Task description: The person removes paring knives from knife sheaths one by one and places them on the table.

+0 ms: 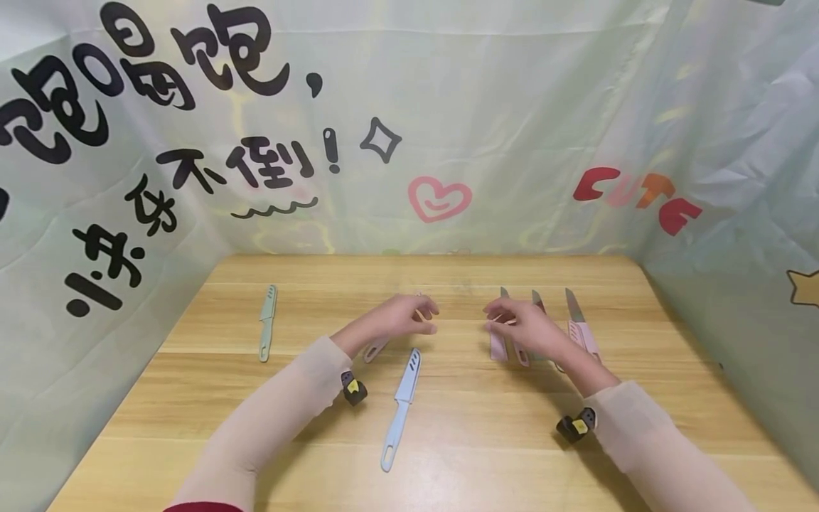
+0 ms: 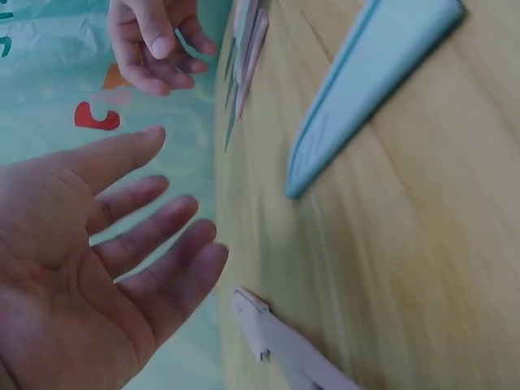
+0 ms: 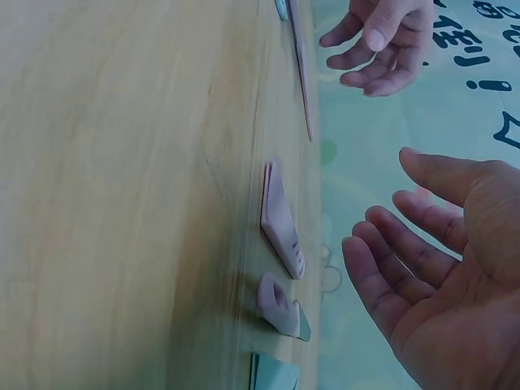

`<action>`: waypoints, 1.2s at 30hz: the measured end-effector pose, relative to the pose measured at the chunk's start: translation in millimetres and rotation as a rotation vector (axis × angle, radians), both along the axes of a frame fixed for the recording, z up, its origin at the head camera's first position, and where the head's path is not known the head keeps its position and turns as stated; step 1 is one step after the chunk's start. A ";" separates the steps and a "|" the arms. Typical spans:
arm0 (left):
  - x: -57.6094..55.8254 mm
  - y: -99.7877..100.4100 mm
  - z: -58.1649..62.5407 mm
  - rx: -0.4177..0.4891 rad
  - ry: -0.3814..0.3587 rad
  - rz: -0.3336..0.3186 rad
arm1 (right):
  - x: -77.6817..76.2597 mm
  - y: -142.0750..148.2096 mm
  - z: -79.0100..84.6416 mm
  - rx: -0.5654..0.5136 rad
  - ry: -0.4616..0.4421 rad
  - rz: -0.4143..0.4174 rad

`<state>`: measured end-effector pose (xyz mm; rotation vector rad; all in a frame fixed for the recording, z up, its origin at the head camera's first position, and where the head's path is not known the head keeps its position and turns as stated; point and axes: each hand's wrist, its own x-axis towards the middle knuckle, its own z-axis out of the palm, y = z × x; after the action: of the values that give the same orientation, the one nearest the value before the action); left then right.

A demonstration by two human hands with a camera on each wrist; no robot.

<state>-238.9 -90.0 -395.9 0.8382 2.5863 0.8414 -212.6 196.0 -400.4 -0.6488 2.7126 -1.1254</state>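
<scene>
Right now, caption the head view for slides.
Left hand and right hand hover above a wooden table bearing several knives.

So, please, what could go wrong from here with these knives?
The right hand hangs near bare blades; if it comes down carelessly, it might get cut. The blue knife lies near the left hand, which could knock it aside.

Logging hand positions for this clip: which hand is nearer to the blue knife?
Left. The left hand hovers just beyond the tip end of the blue knife, not touching it; the right hand hovers farther off, to the knife's right.
</scene>
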 end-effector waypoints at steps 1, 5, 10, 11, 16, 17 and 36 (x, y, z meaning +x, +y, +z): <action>1.3 -1.8 0.2 0.001 0.000 -0.016 | 0.6 -0.2 -0.1 -0.005 0.003 0.008; 5.7 -9.1 -0.2 -0.006 0.008 -0.085 | 1.9 -0.7 0.2 -0.014 0.004 0.016; 9.4 -17.2 -4.1 0.003 0.004 -0.171 | 1.6 0.3 -0.7 -0.024 -0.003 0.020; 10.2 -18.6 -4.7 0.005 0.002 -0.188 | 1.7 0.4 -1.0 -0.030 -0.005 0.022; 14.1 -22.9 -7.5 0.028 -0.040 -0.240 | 4.0 -0.2 -3.9 -0.057 -0.010 0.044; 14.6 -23.3 -8.2 0.027 -0.038 -0.247 | 4.7 -0.8 -4.7 -0.059 -0.011 0.048; 24.3 -36.2 -22.6 -0.050 0.062 -0.367 | 27.3 -20.7 -18.7 -0.079 -0.027 0.122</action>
<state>-214.6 -126.1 -418.4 1.2883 2.3816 0.6487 -185.3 175.3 -419.1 -0.7929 2.5783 -1.2072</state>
